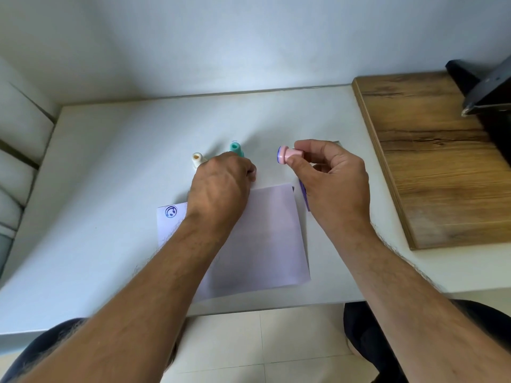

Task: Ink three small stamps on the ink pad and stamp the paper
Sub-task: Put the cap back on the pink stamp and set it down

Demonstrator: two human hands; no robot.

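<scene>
Pink stamp (289,155) inked and held above the table, one print already on the paper (265,233).

Pink stamp lies sideways in the right hand (333,175), pinched between thumb and fingers, its blue inked face turned to the left, in the air beyond the far right corner of the paper. The paper shows one round blue print (171,211) near its far left corner; the left arm hides part of the sheet, so I judge at least one print is done and two stamps are probably left. The left hand (221,186) rests on the far edge of the paper with fingers curled under; I cannot tell if it grips something. Just behind it stand the green stamp (236,149) and the cream stamp (197,158). A purple edge, probably the ink pad (304,196), shows under the right hand. No writing or brand is readable; the print's design is too small to read.
</scene>
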